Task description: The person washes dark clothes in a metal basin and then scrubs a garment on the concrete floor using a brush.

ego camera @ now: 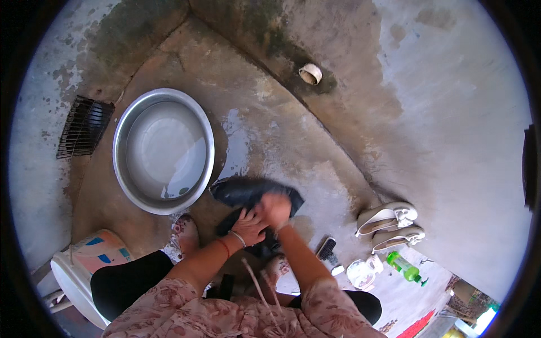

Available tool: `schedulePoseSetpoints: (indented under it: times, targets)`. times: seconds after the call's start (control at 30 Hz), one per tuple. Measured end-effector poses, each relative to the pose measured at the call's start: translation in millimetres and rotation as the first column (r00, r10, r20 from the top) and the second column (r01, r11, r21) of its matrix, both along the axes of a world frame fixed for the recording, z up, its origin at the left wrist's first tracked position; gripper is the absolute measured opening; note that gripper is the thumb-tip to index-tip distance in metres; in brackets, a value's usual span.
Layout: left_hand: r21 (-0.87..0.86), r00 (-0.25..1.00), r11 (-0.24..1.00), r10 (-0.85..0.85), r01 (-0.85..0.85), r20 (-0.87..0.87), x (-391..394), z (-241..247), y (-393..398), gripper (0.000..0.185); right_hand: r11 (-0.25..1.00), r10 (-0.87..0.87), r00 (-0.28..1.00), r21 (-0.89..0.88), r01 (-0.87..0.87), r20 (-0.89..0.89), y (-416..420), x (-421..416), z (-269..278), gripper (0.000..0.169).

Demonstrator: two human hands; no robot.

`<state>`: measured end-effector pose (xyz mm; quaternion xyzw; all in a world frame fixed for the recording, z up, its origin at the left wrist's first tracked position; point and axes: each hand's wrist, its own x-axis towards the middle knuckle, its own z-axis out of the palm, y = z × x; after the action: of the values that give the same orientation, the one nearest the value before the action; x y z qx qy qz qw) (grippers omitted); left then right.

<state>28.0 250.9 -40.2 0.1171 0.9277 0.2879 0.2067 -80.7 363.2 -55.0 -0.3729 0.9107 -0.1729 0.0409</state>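
A dark wet cloth or garment (245,192) lies bunched on the wet concrete floor before me, between my feet and beyond them. My left hand (249,228) rests on it with the fingers spread, a bangle at the wrist. Blurred by motion, my right hand (275,208) is on the cloth just beside the left; its fingers cannot be made out. Close by on the left stands a large round metal basin (119,156) with water in it.
A plastic bucket (57,270) stands at the lower left, below a metal grate (84,126). To the right are a scrub brush (326,248), a clear plastic container (360,273), a green pump bottle (403,267) and white shoes (382,217) against the wall. A pipe end (310,74) juts from the wall.
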Motion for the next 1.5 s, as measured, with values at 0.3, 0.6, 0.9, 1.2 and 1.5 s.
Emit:
schedulePoseSetpoints:
  times: [0.3, 0.6, 0.9, 1.2, 1.5]
  targets:
    - [-0.01, 0.998, 1.0, -0.03, 0.03, -0.048, -7, 12, -5, 0.05, 0.954, -0.292, 0.938, -0.009, 0.299, 0.187, -28, -32, 36, 0.022]
    - [0.038, 0.995, 0.997, -0.058, 0.062, -0.085, -16, 17, -2, 0.048, 0.913, -0.404, 0.9, -0.128, 0.387, -0.164, -47, -126, 18, 0.021]
    - [0.14, 0.993, 0.987, 0.06, -0.074, 0.104, 4, -6, 1, 0.047, 0.984, 0.088, 0.994, -0.161, -0.078, 0.057, 15, 31, 23, 0.029]
    - [0.039, 0.995, 0.998, -0.047, 0.051, -0.09, -14, 17, -2, 0.048, 0.982, -0.188, 0.972, -0.03, 0.186, -0.143, -27, -84, 24, 0.031]
    - [0.026, 0.992, 0.996, -0.083, 0.085, -0.093, -27, 26, 1, 0.05, 0.949, -0.309, 0.951, 0.057, 0.31, -0.032, -12, -128, 21, 0.034]
